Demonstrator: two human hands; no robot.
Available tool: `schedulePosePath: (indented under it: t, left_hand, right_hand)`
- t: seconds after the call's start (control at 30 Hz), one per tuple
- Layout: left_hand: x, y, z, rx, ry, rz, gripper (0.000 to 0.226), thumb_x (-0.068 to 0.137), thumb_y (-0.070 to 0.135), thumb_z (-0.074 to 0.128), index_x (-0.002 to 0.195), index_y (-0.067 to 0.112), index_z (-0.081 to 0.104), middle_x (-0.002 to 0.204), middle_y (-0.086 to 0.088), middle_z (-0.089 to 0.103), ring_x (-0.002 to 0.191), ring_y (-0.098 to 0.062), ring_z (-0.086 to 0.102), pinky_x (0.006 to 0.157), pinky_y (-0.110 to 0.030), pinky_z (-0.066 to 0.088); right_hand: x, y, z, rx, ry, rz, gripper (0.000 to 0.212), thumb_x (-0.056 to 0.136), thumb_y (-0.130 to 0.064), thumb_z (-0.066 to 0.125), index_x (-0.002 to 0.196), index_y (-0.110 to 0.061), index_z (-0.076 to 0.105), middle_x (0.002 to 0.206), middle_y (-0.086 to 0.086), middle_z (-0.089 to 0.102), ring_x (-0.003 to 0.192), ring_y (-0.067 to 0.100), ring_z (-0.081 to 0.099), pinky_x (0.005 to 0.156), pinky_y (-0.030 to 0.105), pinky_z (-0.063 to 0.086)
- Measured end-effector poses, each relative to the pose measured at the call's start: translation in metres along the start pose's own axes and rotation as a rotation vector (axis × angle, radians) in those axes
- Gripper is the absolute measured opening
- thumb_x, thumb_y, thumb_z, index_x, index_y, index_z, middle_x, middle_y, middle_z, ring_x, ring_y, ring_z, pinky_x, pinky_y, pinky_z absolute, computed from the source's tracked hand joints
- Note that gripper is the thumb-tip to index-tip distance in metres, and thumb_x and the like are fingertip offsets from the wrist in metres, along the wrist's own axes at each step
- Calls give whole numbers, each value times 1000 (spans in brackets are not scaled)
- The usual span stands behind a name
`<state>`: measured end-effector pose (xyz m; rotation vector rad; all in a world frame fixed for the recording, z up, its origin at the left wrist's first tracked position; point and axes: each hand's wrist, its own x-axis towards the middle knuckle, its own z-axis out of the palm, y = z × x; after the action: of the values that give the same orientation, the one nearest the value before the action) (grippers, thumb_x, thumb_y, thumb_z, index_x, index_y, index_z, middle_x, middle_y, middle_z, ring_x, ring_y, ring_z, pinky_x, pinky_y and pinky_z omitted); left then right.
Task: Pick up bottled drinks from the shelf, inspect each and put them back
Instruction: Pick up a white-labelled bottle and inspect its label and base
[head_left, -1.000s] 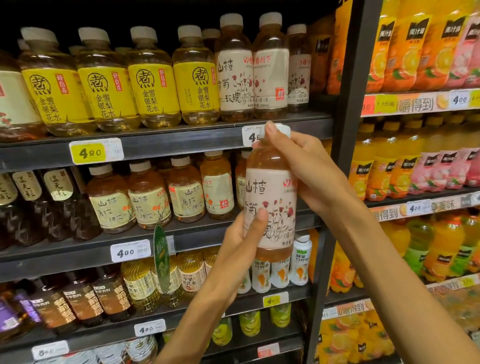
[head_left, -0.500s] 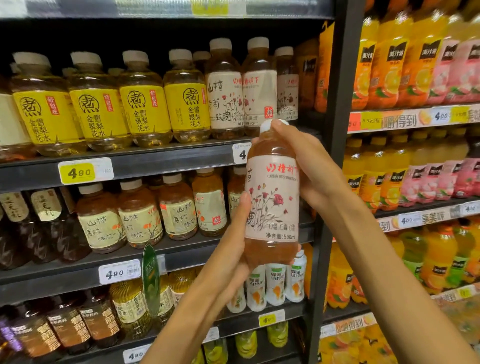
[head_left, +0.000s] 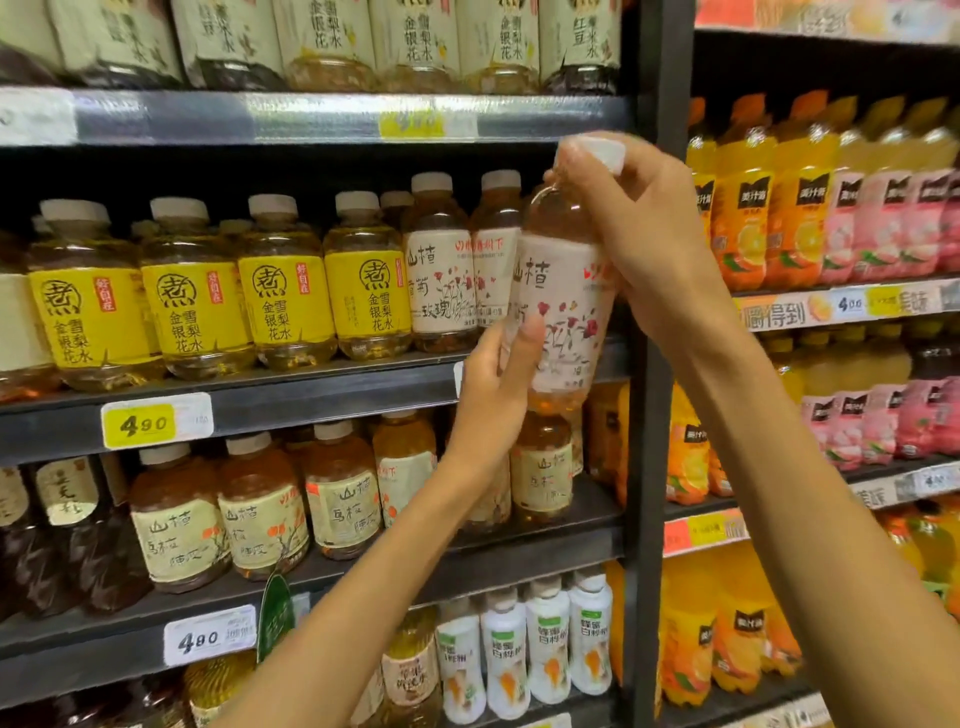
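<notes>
Between both hands (head_left: 641, 244), rose-label bottle (head_left: 563, 312) holds amber drink.

Held bottle (head_left: 563, 291): clear glossy plastic, amber liquid visible; matt pale wrap label with rose print; smooth white plastic cap (head_left: 602, 150). Yellow-label bottles (head_left: 192, 301): clear shiny plastic, glossy yellow film labels. Shelf (head_left: 322, 400): dark grey painted metal, dull sheen, slight scuffs. Upright post (head_left: 660, 364): same dark metal. Price tag (head_left: 156, 421): paper behind glossy clear strip. White bottles (head_left: 545, 649): opaque smooth plastic.
</notes>
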<state>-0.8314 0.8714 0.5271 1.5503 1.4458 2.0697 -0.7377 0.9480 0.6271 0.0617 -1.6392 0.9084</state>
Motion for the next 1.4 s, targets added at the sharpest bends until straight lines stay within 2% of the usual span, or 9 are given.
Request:
schedulePosePath:
  t: [0.17,0.3,0.43,0.63,0.8,1.0,1.13,1.3,1.4]
  left_hand:
    - [48,-5,-6,269,53,96,55,95,38,52,141,12,38,126,2,57,110,3,58,80,-9,50]
    - [57,-24,-5,476,-47,77,72,84,28,72,144,15,34,140,-4,50,123,-13,51,101,-30,47]
    - [60,-37,9,488,76,97,75,78,20,78,142,14,39,137,-5,52,123,-17,52,103,-41,47]
    - [65,-43,34,552,259,93,75,80,32,76,143,16,40,135,-2,47,124,-16,45,104,-37,43]
    - [71,-47,36,823,397,193,75,75,43,76,139,16,47,119,-5,49,116,-19,42,99,-32,42]
    - [78,-52,43,962,460,183,71,79,45,72,139,17,45,122,-3,56,115,-21,46,91,-33,42]
    - [72,-56,45,975,433,228,57,83,37,71,131,15,51,122,-2,59,115,-20,50,91,-32,43]
    - [69,-60,38,998,354,291,47,89,19,66,134,16,52,131,-1,58,122,-19,51,99,-33,41]
    - [69,-61,35,1027,312,298,42,92,16,60,134,15,54,133,0,58,123,-19,49,100,-33,40]
  right_hand:
    - [22,13,5,-157,129,-154,28,94,-25,60,112,-4,58,90,-10,59,81,-5,60,75,20,51]
    - [32,41,3,-254,144,-158,30,93,-25,61,113,-3,57,88,-15,56,76,-13,56,69,9,44]
    - [44,63,-2,-283,129,-123,33,94,-26,60,117,-3,54,90,-16,54,77,-17,55,67,7,43]
    - [61,73,0,-517,212,-247,28,97,-21,55,111,2,52,111,16,51,97,17,51,79,15,38]
    - [65,73,-12,-755,71,-262,33,99,-25,51,119,1,53,120,16,51,106,22,52,84,24,39]
    - [62,76,-23,-783,-168,-132,66,86,-14,66,143,-7,33,141,12,41,131,21,36,92,5,19]
    - [62,79,-13,-758,-144,-42,65,91,-13,62,147,-8,28,146,12,40,135,25,39,109,34,35]
    - [70,83,-14,-630,-192,98,49,94,-8,55,138,-11,35,115,1,53,106,19,57,69,17,45]
    - [74,85,-14,-532,-197,190,45,94,-6,54,134,-11,34,116,5,56,103,20,59,77,30,54]
